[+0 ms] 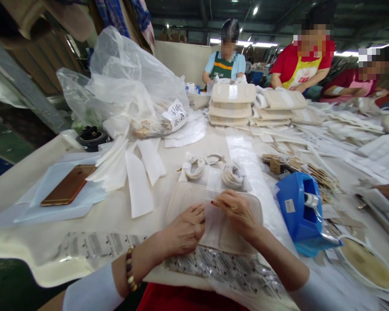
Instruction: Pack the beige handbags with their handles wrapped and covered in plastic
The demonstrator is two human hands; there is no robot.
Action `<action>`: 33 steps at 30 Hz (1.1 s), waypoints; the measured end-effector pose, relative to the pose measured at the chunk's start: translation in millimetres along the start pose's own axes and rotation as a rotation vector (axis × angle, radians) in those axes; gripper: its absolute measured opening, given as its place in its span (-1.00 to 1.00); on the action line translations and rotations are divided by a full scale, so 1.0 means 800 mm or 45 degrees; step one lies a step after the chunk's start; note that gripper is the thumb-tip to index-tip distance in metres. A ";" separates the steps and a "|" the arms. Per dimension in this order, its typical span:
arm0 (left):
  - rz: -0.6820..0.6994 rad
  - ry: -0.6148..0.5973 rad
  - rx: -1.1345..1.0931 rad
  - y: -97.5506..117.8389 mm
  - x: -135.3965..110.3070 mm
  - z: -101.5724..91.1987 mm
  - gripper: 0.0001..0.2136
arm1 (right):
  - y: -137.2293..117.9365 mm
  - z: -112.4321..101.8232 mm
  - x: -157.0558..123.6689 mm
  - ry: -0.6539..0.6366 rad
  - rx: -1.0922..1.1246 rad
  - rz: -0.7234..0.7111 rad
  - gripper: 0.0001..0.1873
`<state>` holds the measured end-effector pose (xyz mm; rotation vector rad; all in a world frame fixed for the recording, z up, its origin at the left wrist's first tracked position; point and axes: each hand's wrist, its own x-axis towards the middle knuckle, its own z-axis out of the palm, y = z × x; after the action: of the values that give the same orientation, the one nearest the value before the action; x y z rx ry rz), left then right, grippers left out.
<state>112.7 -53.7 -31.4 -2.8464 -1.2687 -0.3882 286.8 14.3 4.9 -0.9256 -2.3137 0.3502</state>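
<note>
Nearest us, our left hand lies curled, knuckles up, pressing the clear film flat on the cream pad, which sits on the bench right before us. Our right hand pinches the film's upper edge between thumb and fingertips. To do this well, we judge we should keep the left hand firm so the pad cannot slide, and draw the film taut and square, smoothing outward so no crease is trapped. Printed label sheets lie under our wrists. Just beyond the pad sit two coiled straps. The blue tape dispenser stands to the right, a phone to the left. Farther off are stacked pads, a plastic bag and other people working.
</note>
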 end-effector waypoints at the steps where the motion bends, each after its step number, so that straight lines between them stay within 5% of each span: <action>1: 0.025 -0.017 -0.001 0.000 -0.001 -0.001 -0.87 | 0.004 0.006 0.001 -0.009 -0.021 0.029 -0.70; 17: -0.072 0.260 -0.645 0.005 -0.003 -0.028 -0.86 | 0.017 0.041 -0.015 0.150 -0.093 0.028 -0.73; 25: -0.045 0.346 0.040 0.005 0.018 -0.005 -0.74 | 0.017 0.042 -0.016 0.183 -0.085 0.028 -0.71; 29: -0.043 0.285 0.171 0.005 0.013 0.007 -0.73 | 0.015 0.046 -0.013 0.200 -0.091 0.089 -0.75; 33: -0.052 0.271 0.189 0.005 0.010 0.007 -0.73 | 0.004 0.028 -0.013 0.394 -0.018 0.134 -0.84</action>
<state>121.6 -50.1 -34.5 -2.5813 -1.2590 -0.5557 280.2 8.8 -18.9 -1.0328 -1.9930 0.2162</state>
